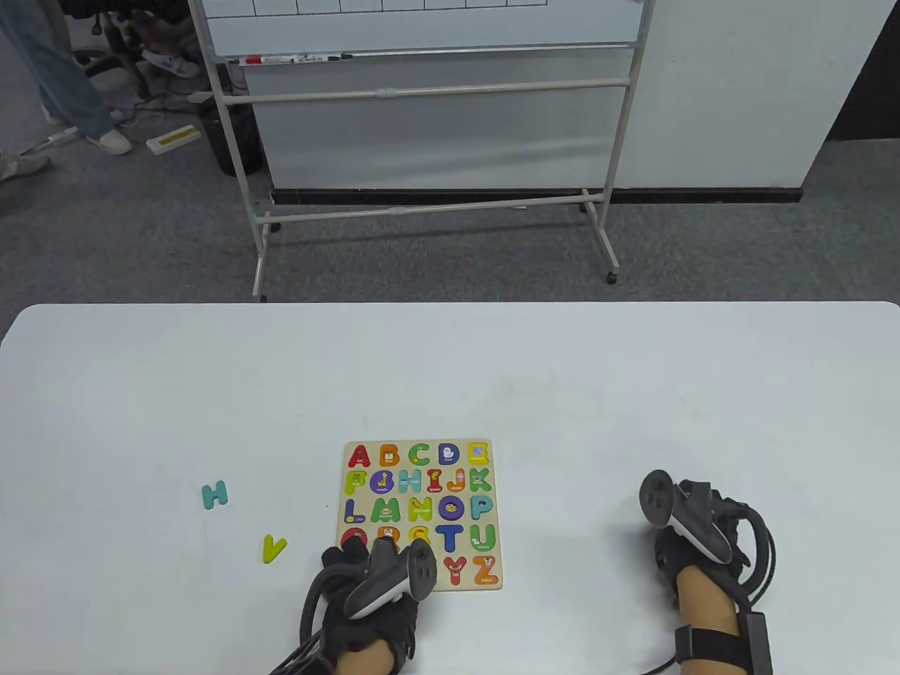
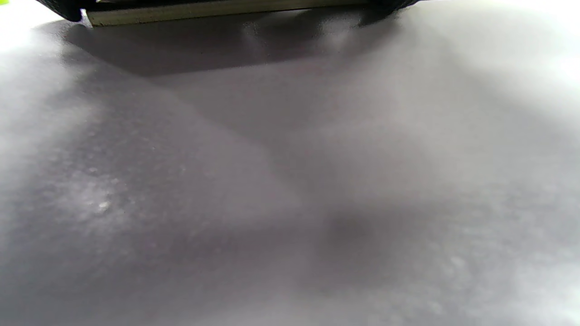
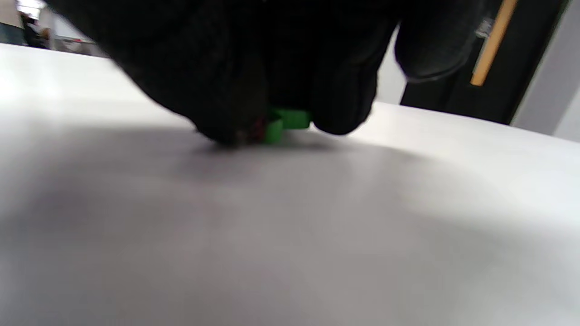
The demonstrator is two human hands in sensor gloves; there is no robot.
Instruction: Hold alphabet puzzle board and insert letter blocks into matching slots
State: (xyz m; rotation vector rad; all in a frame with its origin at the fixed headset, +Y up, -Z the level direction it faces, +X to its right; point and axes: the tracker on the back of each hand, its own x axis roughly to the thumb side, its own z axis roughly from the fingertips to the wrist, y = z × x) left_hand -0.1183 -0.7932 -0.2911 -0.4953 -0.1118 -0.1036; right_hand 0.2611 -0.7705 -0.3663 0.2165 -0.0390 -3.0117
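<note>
Table view bright, even, sharp. Both wrist views blurred; counter [image 2: 290,190] shadowed centrally, glare at 1 o'clock.

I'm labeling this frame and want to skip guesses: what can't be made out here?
- Green block: right wrist view, the right hand's fingers cover most; letter unreadable.
- Board's bottom-left slots: table view, left hand covers them.
- Board edge: left wrist view, cut off at top.

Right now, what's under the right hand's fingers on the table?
A green block peeks out between the right hand's fingertips, low against the table. Only its edge shows; the glove covers the rest, so its letter cannot be read.
</note>
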